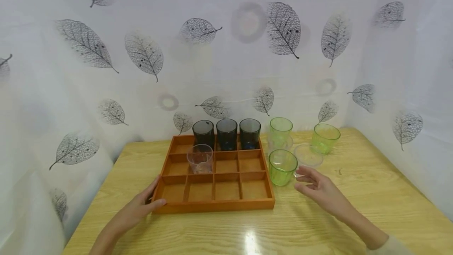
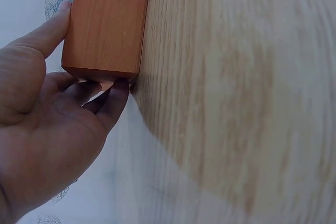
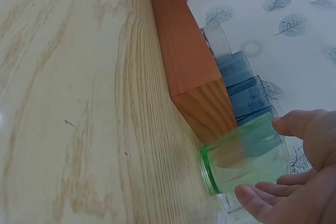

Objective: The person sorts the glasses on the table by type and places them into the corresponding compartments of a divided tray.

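Note:
At its front left corner, my left hand [image 1: 141,207] grips the wooden divided tray [image 1: 216,207], thumb over the rim and fingers against the outer side. In the left wrist view the fingertips press that end of the tray. My right hand [image 1: 322,192] is beside a green cup [image 1: 283,171] standing at the tray's right side, its fingers spread loosely near the cup. The right wrist view has the thumb overlapping the cup's rim. Dark cups [image 1: 227,135] fill three back compartments. One clear cup [image 1: 200,160] sits in the middle row, second compartment from the left.
Behind the near green cup stand another green cup [image 1: 281,127] and a clear cup, partly hidden. A clear cup [image 1: 308,156] and a third green cup [image 1: 325,140] are farther right on the wooden table [image 1: 375,192]. A leaf-print curtain [image 1: 226,66] hangs behind the table.

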`<state>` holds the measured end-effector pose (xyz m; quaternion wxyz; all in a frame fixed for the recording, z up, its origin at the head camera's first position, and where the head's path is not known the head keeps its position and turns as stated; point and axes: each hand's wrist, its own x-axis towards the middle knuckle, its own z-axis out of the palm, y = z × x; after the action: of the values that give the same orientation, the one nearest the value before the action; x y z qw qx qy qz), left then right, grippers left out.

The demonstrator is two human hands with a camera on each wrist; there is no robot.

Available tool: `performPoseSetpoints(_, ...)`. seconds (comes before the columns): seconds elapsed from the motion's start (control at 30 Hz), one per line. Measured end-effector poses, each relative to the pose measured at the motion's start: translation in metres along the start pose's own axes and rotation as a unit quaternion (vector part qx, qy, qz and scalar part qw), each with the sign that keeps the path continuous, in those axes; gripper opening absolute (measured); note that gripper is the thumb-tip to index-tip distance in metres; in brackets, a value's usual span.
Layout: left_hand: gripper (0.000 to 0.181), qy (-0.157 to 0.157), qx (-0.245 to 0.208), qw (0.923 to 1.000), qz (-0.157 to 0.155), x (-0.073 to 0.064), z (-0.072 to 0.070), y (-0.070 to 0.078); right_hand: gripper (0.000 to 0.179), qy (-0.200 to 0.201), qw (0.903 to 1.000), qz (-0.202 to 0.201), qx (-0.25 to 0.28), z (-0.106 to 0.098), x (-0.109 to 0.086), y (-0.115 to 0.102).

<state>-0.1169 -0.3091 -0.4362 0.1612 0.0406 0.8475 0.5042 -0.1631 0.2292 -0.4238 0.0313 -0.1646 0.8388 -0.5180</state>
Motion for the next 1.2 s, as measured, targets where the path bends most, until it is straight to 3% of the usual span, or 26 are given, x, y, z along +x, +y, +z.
performPoseSetpoints(0.27, 0.085, 0.0, -0.004, 1.0, 0.0, 0.0, 0.0, 0.0, 0.069, 0.013, 0.9997, -0.005, -0.018, 0.007, 0.005, 0.0)
performPoseSetpoints(0.7, 0.085, 0.006, 0.01, 0.9999, 0.002, 0.0, 0.001, -0.002, 0.087, 0.025, 0.9997, -0.004, -0.002, 0.017, 0.025, 0.0)
performPoseSetpoints(1.2, 0.085, 0.005, -0.006, 1.0, 0.003, 0.0, 0.0, -0.001, 0.104, 0.05, 0.9982, 0.022, -0.026, 0.027, 0.047, 0.0)
